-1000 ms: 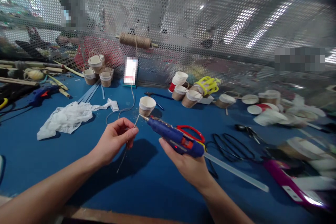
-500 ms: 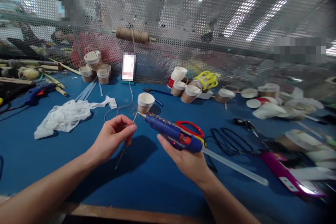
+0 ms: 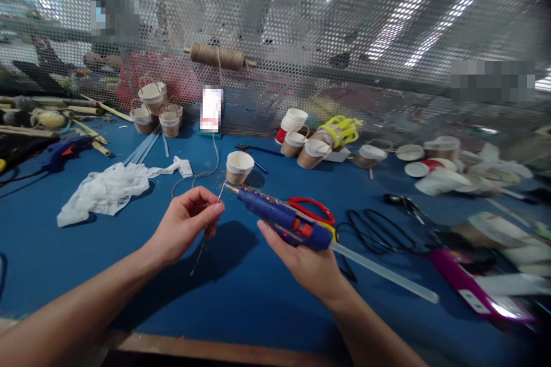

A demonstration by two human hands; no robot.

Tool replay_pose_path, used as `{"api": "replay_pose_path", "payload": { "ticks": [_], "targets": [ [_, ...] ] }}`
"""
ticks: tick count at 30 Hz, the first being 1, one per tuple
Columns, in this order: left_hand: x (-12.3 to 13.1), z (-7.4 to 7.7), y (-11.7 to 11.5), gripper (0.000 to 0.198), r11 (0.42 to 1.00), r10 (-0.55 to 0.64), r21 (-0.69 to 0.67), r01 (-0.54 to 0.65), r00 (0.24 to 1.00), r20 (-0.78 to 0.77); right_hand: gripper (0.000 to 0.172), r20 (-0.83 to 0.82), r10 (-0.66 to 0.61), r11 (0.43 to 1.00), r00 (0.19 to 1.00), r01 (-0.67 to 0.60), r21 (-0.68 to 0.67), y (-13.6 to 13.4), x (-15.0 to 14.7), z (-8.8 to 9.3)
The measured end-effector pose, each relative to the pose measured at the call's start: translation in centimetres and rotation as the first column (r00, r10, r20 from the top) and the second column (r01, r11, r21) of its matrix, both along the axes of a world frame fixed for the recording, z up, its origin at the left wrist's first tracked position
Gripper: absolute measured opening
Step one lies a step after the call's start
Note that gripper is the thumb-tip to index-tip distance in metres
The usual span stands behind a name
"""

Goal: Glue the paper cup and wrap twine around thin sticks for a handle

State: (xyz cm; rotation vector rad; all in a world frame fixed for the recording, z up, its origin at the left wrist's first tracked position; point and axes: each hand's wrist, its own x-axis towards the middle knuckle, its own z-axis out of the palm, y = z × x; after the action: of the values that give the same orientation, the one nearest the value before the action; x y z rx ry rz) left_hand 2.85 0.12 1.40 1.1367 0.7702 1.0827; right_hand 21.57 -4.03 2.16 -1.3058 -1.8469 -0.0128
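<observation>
My left hand (image 3: 189,221) pinches a short piece of twine (image 3: 221,193) between thumb and fingers; one end points up, the other hangs below the hand. My right hand (image 3: 301,258) is wrapped round a blue glue gun (image 3: 275,212) with an orange switch and a small red light. A long clear glue stick (image 3: 387,272) sticks out of its back. The gun's nozzle is at the upper end of the twine; whether they touch I cannot tell. Just behind the nozzle stands a small brown cup with a white rim (image 3: 239,168), upright on the blue table (image 3: 241,304).
White gauze (image 3: 105,186) lies to the left, near a second glue gun (image 3: 64,152). Little handled buckets (image 3: 170,123) stand at the back. Red-handled scissors (image 3: 314,206) lie behind the gun, beside a black cord (image 3: 379,232). A purple power strip (image 3: 460,284) is at right.
Hardly anything differs. Both hands, the twine and the glue gun keep nearly the same place, with the nozzle still by the twine's upper end.
</observation>
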Motion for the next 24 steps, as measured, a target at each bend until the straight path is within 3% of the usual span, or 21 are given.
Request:
{"api": "replay_pose_path", "payload": {
  "ticks": [12,24],
  "targets": [
    [-0.12,-0.1,-0.08,0.02,1.0,-0.023,-0.008,0.023,1.0,0.003,0.009,-0.06,0.009,1.0,0.998,-0.009,0.014,-0.03,-0.24,0.25],
    [-0.22,-0.14,0.0,0.016,0.997,0.05,0.056,-0.046,0.997,-0.066,0.004,-0.032,0.022,1.0,0.999,-0.022,-0.009,-0.21,-0.04,0.28]
  ]
}}
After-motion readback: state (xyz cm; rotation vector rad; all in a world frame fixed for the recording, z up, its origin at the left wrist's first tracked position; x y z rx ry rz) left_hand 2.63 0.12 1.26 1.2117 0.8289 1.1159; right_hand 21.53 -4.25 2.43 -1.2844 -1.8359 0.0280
